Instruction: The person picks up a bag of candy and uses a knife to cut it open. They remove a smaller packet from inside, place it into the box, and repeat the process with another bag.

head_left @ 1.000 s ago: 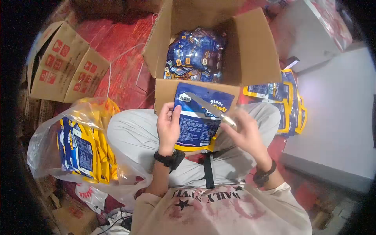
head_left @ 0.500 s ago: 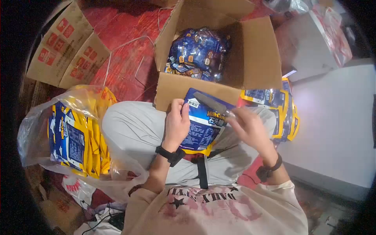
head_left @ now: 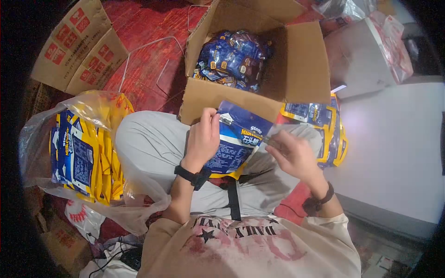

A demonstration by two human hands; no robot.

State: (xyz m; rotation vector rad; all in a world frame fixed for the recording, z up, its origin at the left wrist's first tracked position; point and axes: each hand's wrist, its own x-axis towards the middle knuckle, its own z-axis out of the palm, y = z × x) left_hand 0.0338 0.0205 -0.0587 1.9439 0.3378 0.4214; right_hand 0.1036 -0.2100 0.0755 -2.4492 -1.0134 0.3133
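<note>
A blue and yellow milk candy pouch (head_left: 236,150) is held over my lap, its printed side toward me. My left hand (head_left: 204,139) grips its left edge, thumb over the front. At the opposite edge, my right hand (head_left: 294,155) has its fingers pinched together on the upper right side of the pouch. Just beyond the pouch stands an open cardboard box (head_left: 232,99), with a heap of small blue-wrapped candies (head_left: 232,60) inside. Whether the pouch holds anything cannot be seen.
To the left, a clear plastic bag (head_left: 34,139) holds several similar pouches (head_left: 81,155). More pouches (head_left: 331,134) lie by my right knee, beside a white surface (head_left: 389,148). A printed cardboard flap (head_left: 76,46) rises at upper left, and a thin wire frame (head_left: 153,46) stands near the box.
The pouch has shifted slightly left and the glare on its upper front is gone, so the print shows more clearly. Both hands stay at its sides.
</note>
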